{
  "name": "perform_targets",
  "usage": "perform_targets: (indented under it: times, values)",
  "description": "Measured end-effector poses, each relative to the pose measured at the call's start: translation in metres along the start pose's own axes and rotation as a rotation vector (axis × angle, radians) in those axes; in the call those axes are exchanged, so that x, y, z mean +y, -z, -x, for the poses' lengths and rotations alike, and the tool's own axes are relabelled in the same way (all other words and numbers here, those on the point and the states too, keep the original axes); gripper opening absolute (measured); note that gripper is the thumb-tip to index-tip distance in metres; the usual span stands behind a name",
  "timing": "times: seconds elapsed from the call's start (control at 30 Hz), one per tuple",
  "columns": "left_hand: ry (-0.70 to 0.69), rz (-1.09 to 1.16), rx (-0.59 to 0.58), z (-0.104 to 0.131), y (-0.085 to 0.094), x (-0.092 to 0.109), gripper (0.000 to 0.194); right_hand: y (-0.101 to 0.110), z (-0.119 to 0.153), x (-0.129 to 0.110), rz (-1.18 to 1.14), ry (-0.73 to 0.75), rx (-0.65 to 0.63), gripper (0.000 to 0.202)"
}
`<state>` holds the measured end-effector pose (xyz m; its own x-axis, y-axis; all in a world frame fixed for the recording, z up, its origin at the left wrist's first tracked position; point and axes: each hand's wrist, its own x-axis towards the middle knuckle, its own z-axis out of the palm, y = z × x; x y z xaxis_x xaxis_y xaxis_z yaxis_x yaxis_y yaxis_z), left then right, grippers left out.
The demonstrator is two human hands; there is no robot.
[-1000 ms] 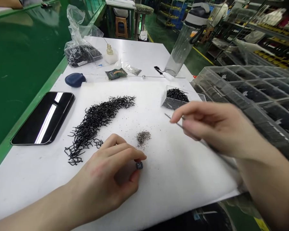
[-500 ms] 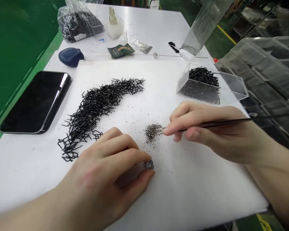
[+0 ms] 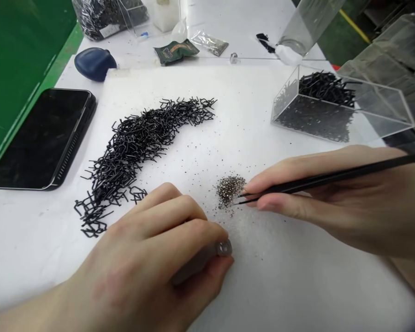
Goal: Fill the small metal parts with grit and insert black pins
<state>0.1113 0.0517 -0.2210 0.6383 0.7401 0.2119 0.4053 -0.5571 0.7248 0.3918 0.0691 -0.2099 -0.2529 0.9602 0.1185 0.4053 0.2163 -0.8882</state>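
- Your left hand (image 3: 152,258) pinches a small grey piece (image 3: 224,248) against the white pad (image 3: 297,276).
- Your right hand (image 3: 335,193), closed on black tweezers (image 3: 318,179), has brought their tips down to the glittery grain heap (image 3: 230,189), so picking can begin.
- Beyond lie the black clips (image 3: 138,147) and the clear box (image 3: 339,108).

Beyond your grip: a dark phone (image 3: 41,138) lies far left, a blue case (image 3: 94,63) behind it; a clear box (image 3: 383,110) of black pieces sits behind and right, with small packets (image 3: 174,50) and a clear bottle (image 3: 306,23) farther back.
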Motion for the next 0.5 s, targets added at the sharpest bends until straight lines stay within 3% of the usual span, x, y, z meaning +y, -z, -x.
perform_targets:
  times: [0.2, 0.5]
  values:
    - [-0.013, -0.012, -0.001, -0.0005, -0.0007, 0.0008, 0.010, -0.0036, 0.0071, 0.0075, -0.060, 0.043, 0.026, 0.017]
    - [-0.013, -0.016, 0.016, -0.0015, -0.0016, 0.0015, 0.011, -0.0036, 0.0067, 0.0065, -0.067, 0.043, 0.013, 0.016]
